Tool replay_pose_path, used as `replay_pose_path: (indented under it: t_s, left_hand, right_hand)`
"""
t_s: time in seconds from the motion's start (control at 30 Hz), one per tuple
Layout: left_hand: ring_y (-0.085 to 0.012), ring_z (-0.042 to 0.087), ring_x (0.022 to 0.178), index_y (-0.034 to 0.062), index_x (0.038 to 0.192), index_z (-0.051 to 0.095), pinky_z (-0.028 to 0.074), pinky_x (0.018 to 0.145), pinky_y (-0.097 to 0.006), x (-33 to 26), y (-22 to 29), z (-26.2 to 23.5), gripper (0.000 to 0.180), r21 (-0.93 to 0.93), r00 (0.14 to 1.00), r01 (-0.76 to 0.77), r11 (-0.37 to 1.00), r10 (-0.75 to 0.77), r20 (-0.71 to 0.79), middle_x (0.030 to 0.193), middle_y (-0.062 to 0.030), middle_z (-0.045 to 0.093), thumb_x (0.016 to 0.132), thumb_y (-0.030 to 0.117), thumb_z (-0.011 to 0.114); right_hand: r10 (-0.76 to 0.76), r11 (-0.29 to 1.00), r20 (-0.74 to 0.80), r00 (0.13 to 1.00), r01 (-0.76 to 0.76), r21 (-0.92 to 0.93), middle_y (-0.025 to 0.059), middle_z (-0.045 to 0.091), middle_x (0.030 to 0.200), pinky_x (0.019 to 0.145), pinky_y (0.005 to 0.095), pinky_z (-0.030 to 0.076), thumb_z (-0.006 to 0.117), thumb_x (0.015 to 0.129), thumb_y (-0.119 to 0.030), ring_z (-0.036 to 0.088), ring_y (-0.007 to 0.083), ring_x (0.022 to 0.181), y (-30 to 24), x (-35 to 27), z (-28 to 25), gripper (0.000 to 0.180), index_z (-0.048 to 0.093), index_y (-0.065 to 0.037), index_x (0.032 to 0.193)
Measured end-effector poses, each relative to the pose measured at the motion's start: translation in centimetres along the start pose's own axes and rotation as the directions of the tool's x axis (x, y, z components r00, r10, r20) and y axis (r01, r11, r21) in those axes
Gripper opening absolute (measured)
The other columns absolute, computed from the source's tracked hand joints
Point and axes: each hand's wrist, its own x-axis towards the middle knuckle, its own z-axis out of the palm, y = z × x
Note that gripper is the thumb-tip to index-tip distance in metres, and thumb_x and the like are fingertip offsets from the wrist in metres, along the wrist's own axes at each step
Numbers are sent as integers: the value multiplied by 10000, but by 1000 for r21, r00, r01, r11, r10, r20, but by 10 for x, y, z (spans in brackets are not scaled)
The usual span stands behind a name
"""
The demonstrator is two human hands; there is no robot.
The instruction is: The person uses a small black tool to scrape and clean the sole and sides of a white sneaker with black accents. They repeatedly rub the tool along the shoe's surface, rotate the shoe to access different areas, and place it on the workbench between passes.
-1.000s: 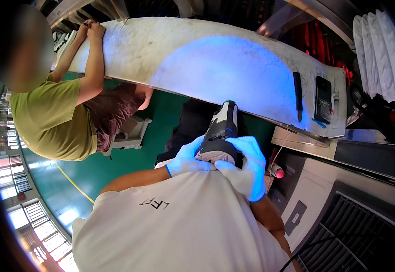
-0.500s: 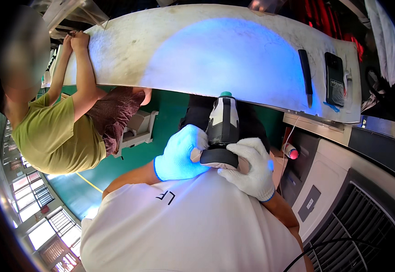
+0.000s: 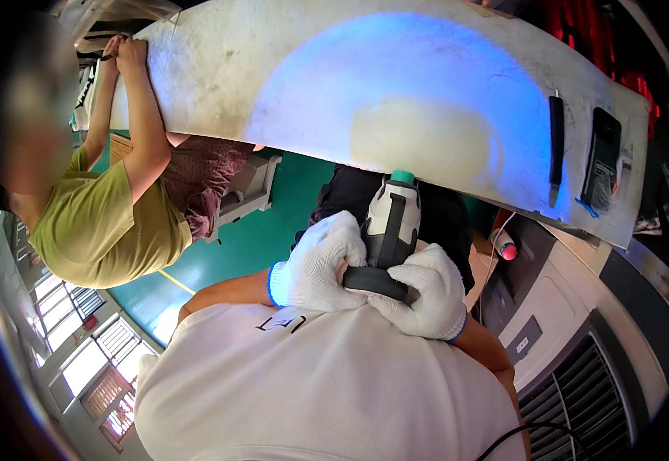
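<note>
In front of my chest I hold a white and black shoe (image 3: 390,223), with its green-tipped end pointing away toward the table. My left hand (image 3: 321,265), in a white knitted glove, is closed on the left side of the black padded opening (image 3: 374,281). The same opening is gripped on its right by my right hand (image 3: 427,293), gloved alike, with its thumb near the black edge. Parts of the fingers on both hands are hidden behind the shoe.
The pale table (image 3: 196,84) is lit by a blue patch. On its right lie a black-handled blade tool (image 3: 556,150) and a dark phone (image 3: 602,165). A co-worker in a green shirt (image 3: 112,223) sits left. A grey-white machine (image 3: 557,284) and a pink-tipped bottle (image 3: 505,246) are at right.
The shoe has tilted slightly, its green tip shifting right in view. My gloves have left the blue light and look white. A yellowish light area has appeared on the table.
</note>
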Motion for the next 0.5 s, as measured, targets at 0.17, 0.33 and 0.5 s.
replay_pose_path:
  t_s: [0.17, 0.33, 0.5]
  left_hand:
    - [-296, 601, 763, 107, 884, 553, 464, 661, -390, 4, 4, -6, 475, -87, 985, 174, 981, -175, 1, 868, -86, 588, 659, 108, 972]
    - [-290, 616, 772, 106, 882, 549, 479, 670, -387, 7, 0, -14, 489, -51, 986, 158, 986, -155, 58, 878, -81, 601, 661, 128, 984]
    - [-291, 647, 821, 76, 964, 578, 527, 732, -389, 3, -2, -12, 535, -41, 965, 259, 965, -256, 66, 946, -94, 621, 650, 147, 1005]
  right_hand:
    - [15, 1000, 65, 998, -17, 26, 67, 666, 954, 712, 429, 522, 994, 769, -217, 661, 295, 811, -6, 21, -5, 278, 804, -107, 940]
    - [115, 993, -2, 993, -115, 23, 78, 708, 951, 737, 427, 545, 993, 762, -232, 675, 287, 835, -11, 19, 0, 246, 808, -100, 853]
    - [339, 940, 6, 941, -338, -45, 84, 739, 947, 757, 414, 545, 1028, 693, -320, 682, 297, 887, -24, 18, -7, 358, 811, -86, 855]
